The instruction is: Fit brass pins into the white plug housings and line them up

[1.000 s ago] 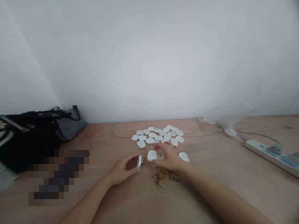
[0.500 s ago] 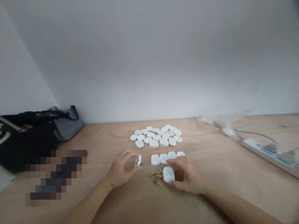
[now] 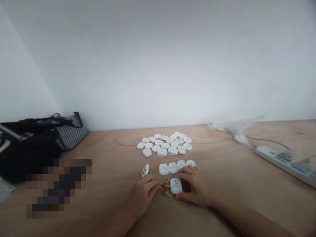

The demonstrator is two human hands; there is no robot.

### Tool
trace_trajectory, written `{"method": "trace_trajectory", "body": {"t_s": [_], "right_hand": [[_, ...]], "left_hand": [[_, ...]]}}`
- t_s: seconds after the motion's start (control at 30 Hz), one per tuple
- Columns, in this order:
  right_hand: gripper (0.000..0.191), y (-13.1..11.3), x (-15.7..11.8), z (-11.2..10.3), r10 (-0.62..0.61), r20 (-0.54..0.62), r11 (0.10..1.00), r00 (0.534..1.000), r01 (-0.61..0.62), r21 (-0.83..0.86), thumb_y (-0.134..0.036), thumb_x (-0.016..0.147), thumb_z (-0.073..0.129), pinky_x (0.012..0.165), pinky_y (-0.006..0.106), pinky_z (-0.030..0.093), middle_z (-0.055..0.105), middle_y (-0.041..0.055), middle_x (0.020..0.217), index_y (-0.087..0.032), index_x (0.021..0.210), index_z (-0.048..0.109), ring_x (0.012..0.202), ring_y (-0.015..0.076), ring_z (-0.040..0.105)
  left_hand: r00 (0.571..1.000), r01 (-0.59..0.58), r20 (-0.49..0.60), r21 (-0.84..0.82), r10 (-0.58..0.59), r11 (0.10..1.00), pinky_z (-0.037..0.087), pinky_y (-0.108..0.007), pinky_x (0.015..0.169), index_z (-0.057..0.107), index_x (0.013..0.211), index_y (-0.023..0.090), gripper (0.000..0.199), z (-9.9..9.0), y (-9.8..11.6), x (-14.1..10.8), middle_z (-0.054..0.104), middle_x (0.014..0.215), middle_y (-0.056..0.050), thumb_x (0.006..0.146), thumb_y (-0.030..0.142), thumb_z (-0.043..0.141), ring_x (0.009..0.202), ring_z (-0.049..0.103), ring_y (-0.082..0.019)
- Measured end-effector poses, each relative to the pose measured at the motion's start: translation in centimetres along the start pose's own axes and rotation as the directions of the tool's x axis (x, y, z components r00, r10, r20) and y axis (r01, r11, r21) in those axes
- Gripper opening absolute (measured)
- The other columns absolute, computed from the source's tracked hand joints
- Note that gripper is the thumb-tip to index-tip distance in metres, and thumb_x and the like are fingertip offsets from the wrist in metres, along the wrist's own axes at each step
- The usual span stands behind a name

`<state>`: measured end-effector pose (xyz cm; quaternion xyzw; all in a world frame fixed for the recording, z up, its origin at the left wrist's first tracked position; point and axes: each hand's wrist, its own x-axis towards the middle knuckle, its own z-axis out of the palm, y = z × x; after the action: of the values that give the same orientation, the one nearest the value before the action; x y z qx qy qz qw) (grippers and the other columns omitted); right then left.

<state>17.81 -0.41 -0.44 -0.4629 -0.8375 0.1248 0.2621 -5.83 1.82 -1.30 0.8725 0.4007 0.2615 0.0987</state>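
My right hand (image 3: 195, 187) grips a white socket housing (image 3: 176, 186) by its right side, its slotted face turned toward me. My left hand (image 3: 145, 191) is closed, thumb and finger pinched at the left edge of a small heap of brass pins (image 3: 167, 191). A pin's end seems to be at the fingertips. Just beyond my left hand, another socket piece (image 3: 145, 170) stands tilted on its edge. Several like housings form a row (image 3: 164, 169) behind the heap, the right ones partly covered by my right fingers.
Farther back lies a spread of many white socket pieces (image 3: 162, 152). A power strip (image 3: 283, 159) with plugs and a clear plastic bag (image 3: 240, 131) are at the right. Black bags (image 3: 29, 148) and a pixelated dark object (image 3: 61, 187) occupy the left of the wooden table.
My left hand has let go of the tilted socket piece, moved right and toward me, and closed at the brass pins. The housing in my right hand has shifted slightly left.
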Motion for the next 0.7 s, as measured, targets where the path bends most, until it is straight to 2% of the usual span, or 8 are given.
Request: {"method": "trace_trajectory", "body": {"t_s": [0.1, 0.23, 0.4, 0.53, 0.7], "right_hand": [[0.045, -0.4, 0.0, 0.1, 0.027, -0.033, 1.0, 0.999, -0.027, -0.001, -0.049, 0.065, 0.069, 0.082, 0.04, 0.032, 0.063, 0.0039, 0.098, -0.027, 0.103, 0.062, 0.091, 0.0248, 0.051], [0.043, -0.8, 0.1, 0.4, 0.027, -0.089, 1.0, 0.996, -0.025, 0.016, -0.049, 0.063, 0.07, 0.08, 0.039, 0.031, 0.064, 0.0034, 0.091, -0.026, 0.099, 0.063, 0.087, 0.0242, 0.051], [0.044, -1.0, 0.2, 0.8, -0.021, -0.098, 1.0, 0.995, 0.023, 0.021, -0.045, 0.063, 0.071, 0.079, 0.038, 0.03, 0.064, 0.0013, 0.089, -0.029, 0.102, 0.061, 0.085, 0.023, 0.051], [0.046, -1.1, 0.2, 0.9, -0.047, -0.094, 0.998, 0.994, 0.049, 0.027, -0.044, 0.062, 0.071, 0.078, 0.037, 0.029, 0.064, 0.0008, 0.091, -0.03, 0.104, 0.06, 0.085, 0.0228, 0.05], [0.044, -1.2, 0.1, 0.7, -0.055, -0.1, 0.998, 0.993, 0.058, 0.022, -0.045, 0.063, 0.07, 0.079, 0.037, 0.029, 0.065, 0.0014, 0.09, -0.028, 0.102, 0.061, 0.085, 0.0227, 0.051]], "left_hand": [[0.998, -0.009, -0.062, -0.022, 0.007, 1.0, 0.047, -0.025, 0.065, 0.064, 0.08, 0.017, 0.022, -0.5, 0.1, 0.2, 0.06, 0.075, -0.003, 0.089, 0.02, 0.045, 0.069, 0.059, -0.016], [0.991, -0.056, -0.127, -0.133, 0.039, 0.99, 0.048, -0.024, 0.07, 0.062, 0.087, 0.018, 0.016, -1.1, 0.7, 0.2, 0.064, 0.08, -0.002, 0.088, 0.018, 0.047, 0.074, 0.061, -0.015], [0.982, -0.116, -0.174, -0.248, 0.074, 0.962, 0.048, -0.022, 0.07, 0.063, 0.087, 0.019, 0.01, -0.5, 1.9, 0.0, 0.066, 0.082, -0.002, 0.086, 0.016, 0.053, 0.076, 0.062, -0.014], [0.988, -0.1, -0.139, -0.259, 0.065, 0.961, 0.048, -0.022, 0.07, 0.064, 0.089, 0.019, 0.01, 0.0, 2.5, -0.1, 0.068, 0.083, -0.002, 0.085, 0.018, 0.055, 0.076, 0.063, -0.014], [0.991, -0.09, -0.119, -0.229, 0.064, 0.969, 0.048, -0.021, 0.064, 0.066, 0.083, 0.018, 0.009, 0.1, 2.6, -0.1, 0.067, 0.075, -0.002, 0.084, 0.019, 0.057, 0.068, 0.063, -0.014]]}}
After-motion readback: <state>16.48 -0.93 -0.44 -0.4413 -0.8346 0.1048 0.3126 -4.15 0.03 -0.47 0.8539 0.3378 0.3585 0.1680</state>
